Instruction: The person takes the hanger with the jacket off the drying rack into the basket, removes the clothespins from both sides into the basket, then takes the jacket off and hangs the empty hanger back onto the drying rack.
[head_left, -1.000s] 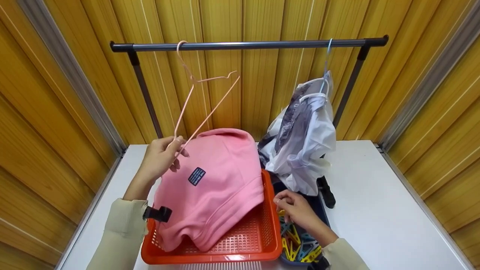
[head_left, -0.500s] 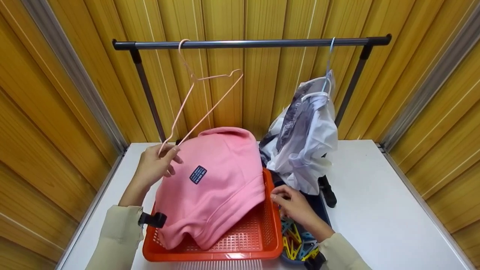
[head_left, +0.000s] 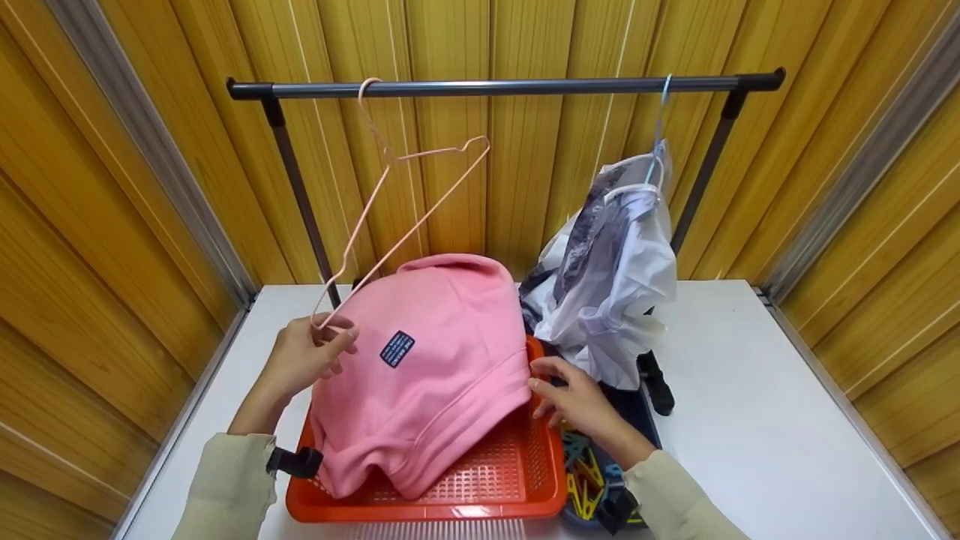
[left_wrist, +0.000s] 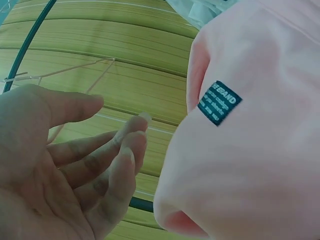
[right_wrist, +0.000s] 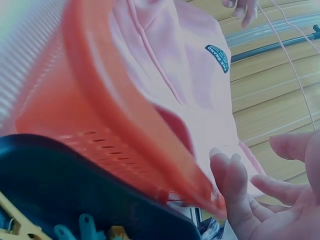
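A pink clothes hanger hangs from the rack's bar, its lower corner dipping to my left hand. That hand is loosely spread; in the left wrist view its thumb and fingers stand apart, with the hanger's wire passing behind them. Contact with the wire is unclear. A pink sweatshirt with a dark label lies in a red basket, to the right of the left hand. At the basket's right rim my right hand hovers close to the sweatshirt's hem, fingers relaxed and holding nothing.
The dark rack bar runs across the back. On its right side, a blue hanger carries a white and grey garment. A dark blue bin of yellow and blue clothespins stands beside the basket on a white table.
My left hand has slid down and left along the hanger, loosening from its wires, and the hanger has swung lower. The right hand has moved left toward the sweatshirt, its fingers spreading.
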